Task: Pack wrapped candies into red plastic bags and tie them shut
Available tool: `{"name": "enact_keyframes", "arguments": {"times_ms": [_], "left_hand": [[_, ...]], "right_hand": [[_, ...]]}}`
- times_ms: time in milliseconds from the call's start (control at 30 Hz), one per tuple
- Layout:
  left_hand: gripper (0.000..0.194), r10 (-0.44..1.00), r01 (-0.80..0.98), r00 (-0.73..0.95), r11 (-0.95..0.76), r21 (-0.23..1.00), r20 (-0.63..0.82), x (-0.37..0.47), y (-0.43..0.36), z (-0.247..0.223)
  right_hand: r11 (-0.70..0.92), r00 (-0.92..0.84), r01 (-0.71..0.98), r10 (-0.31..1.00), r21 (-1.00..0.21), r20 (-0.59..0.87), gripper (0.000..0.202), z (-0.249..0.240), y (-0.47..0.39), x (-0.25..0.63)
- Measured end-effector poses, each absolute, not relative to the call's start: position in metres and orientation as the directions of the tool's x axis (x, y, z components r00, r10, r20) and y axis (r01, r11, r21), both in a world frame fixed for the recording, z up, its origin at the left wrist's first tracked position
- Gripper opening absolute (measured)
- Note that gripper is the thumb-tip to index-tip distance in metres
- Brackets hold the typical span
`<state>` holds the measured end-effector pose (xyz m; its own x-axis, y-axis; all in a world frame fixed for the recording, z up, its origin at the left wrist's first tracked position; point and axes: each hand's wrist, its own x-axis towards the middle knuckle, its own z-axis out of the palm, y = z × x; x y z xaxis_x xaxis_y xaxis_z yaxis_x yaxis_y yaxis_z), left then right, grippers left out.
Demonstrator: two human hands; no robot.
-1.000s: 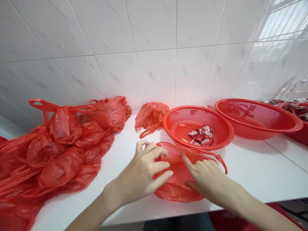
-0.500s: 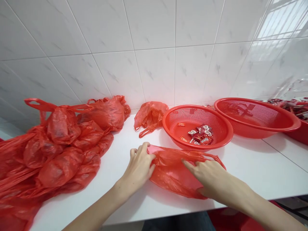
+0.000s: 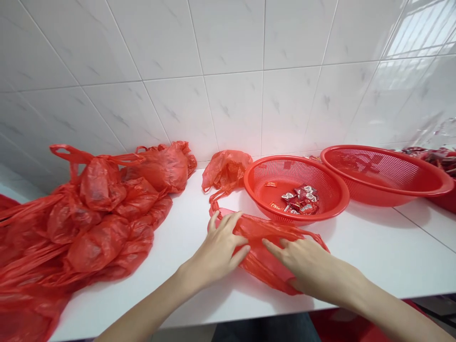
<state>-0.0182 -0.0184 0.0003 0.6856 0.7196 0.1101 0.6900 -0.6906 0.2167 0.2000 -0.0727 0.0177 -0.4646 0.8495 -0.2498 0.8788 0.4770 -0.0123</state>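
Note:
A thin red plastic bag (image 3: 261,242) lies flattened on the white table in front of the nearer basket. My left hand (image 3: 223,244) rests on the bag's left part, its fingers spread. On the right, my right hand (image 3: 302,261) has its index finger stretched over the bag's middle, while its lower fingers curl round the bag's near edge and are partly hidden. Just behind the bag stands a red mesh basket (image 3: 263,209) with several small wrapped packets (image 3: 302,198) inside.
Filled, knotted red bags (image 3: 99,237) are heaped at the left. Another crumpled red bag (image 3: 228,171) lies by the tiled wall (image 3: 235,104). A second red basket (image 3: 384,190) stands at the right, with more packets (image 3: 440,156) beyond it.
My left hand has moved slightly right and nearer, and its fingers have spread over the bag. A bag handle now shows behind it. My right hand has shifted a little left.

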Motion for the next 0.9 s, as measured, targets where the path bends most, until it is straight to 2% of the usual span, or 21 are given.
{"name": "enact_keyframes", "arguments": {"times_ms": [167, 267, 333, 367, 467, 533, 633, 733, 900], "left_hand": [[0.032, 0.782, 0.77, 0.621, -0.622, 0.147, 0.054, -0.014, -0.002, -0.016], [0.024, 0.793, 0.79, 0.608, -0.6, 0.127, -0.034, -0.013, 0.001, -0.017], [0.012, 0.79, 0.796, 0.604, -0.591, 0.129, -0.106, -0.013, 0.001, -0.016], [0.013, 0.79, 0.802, 0.597, -0.584, 0.127, -0.135, -0.014, 0.0, -0.015], [0.055, 0.807, 0.829, 0.558, -0.552, 0.088, -0.194, -0.018, 0.002, -0.01], [0.073, 0.824, 0.85, 0.521, -0.524, 0.052, -0.224, -0.023, 0.007, -0.006], [0.077, 0.849, 0.88, 0.47, -0.472, 0.051, -0.241, -0.031, 0.017, -0.003], [0.079, 0.856, 0.889, 0.458, -0.442, 0.117, -0.239, -0.037, 0.027, -0.007], [0.077, 0.837, 0.851, 0.515, -0.475, 0.222, -0.185, -0.039, 0.036, -0.024]], "right_hand": [[0.603, -0.595, 0.796, 0.76, -0.056, -0.261, 0.074, 0.007, -0.067, 0.21], [0.566, -0.56, 0.82, 0.76, -0.086, -0.331, 0.081, 0.003, -0.062, 0.212], [0.503, -0.49, 0.861, 0.786, -0.072, -0.376, 0.091, 0.001, -0.059, 0.213], [0.472, -0.455, 0.88, 0.8, -0.058, -0.392, 0.093, 0.0, -0.058, 0.213], [0.394, -0.362, 0.919, 0.836, -0.008, -0.412, 0.088, -0.002, -0.053, 0.214], [0.341, -0.308, 0.94, 0.856, 0.005, -0.415, 0.083, -0.005, -0.049, 0.216], [0.259, -0.252, 0.965, 0.882, -0.036, -0.398, 0.076, -0.01, -0.041, 0.221], [0.216, -0.232, 0.973, 0.904, -0.086, -0.359, 0.07, -0.016, -0.034, 0.225], [0.18, -0.216, 0.972, 0.936, -0.151, -0.279, 0.076, -0.022, -0.026, 0.235]]}}
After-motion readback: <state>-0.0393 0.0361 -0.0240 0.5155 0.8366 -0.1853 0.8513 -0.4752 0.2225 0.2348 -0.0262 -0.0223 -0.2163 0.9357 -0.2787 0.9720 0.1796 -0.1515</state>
